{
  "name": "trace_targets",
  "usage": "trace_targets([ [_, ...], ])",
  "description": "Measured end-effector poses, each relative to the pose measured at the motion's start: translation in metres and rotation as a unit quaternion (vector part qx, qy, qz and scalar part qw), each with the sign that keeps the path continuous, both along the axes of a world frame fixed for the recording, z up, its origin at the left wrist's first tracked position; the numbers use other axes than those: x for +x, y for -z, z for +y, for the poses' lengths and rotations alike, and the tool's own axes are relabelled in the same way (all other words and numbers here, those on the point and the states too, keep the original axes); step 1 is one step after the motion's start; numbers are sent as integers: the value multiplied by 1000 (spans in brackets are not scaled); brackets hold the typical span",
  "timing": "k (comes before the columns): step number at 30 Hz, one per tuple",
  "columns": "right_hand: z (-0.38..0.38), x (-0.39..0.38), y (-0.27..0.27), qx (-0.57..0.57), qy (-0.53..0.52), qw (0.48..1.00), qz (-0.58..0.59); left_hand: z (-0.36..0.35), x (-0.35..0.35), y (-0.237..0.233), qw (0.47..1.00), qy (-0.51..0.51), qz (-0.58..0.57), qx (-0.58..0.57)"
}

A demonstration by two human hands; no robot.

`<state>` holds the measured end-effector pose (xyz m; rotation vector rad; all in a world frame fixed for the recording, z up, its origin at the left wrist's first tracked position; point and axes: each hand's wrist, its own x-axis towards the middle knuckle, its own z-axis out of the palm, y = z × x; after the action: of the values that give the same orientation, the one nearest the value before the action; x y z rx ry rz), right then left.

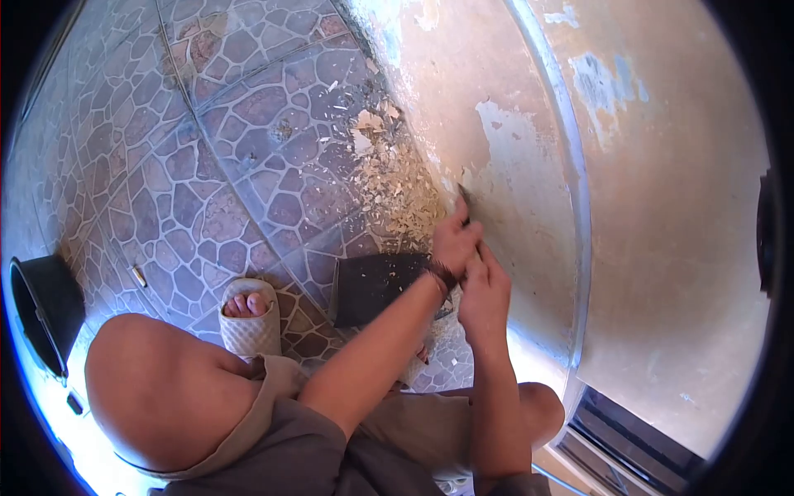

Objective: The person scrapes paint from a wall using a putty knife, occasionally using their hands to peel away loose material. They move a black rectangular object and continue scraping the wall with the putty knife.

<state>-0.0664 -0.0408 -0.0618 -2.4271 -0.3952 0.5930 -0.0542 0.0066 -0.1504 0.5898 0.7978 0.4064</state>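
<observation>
My left hand [456,246], with a dark bracelet on its wrist, is closed round the front of a scraper [465,197]. My right hand [484,299] is closed just behind it, on the handle end, which the fingers mostly hide. The scraper's thin dark tip meets the lower part of a tan wall [529,223] where the paint is peeling. A whitish bare patch [506,136] shows a little above the tip. Below the wall, a heap of pale paint flakes [405,194] lies on the floor.
A dark flat piece [372,289] with flakes on it lies under my forearm. My sandalled foot [248,314] rests on stone-patterned tiles [194,190]. A black bucket [54,302] stands at far left, with a small yellowish object [139,277] nearby. A raised strip [571,157] runs along the wall.
</observation>
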Motion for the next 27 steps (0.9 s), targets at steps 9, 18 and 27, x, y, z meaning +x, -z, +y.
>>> trace_targets([
  [9, 1, -1, -28, -14, 25, 998, 50, -9, 2, -7, 1000, 4, -22, 1],
  [18, -9, -19, -31, -45, -28, 999, -1, -17, -12, -23, 998, 1, -51, -24],
  [27, -5, -7, -67, -63, 52, 992, 92, -37, -4, -39, 986, -81, -75, -123],
])
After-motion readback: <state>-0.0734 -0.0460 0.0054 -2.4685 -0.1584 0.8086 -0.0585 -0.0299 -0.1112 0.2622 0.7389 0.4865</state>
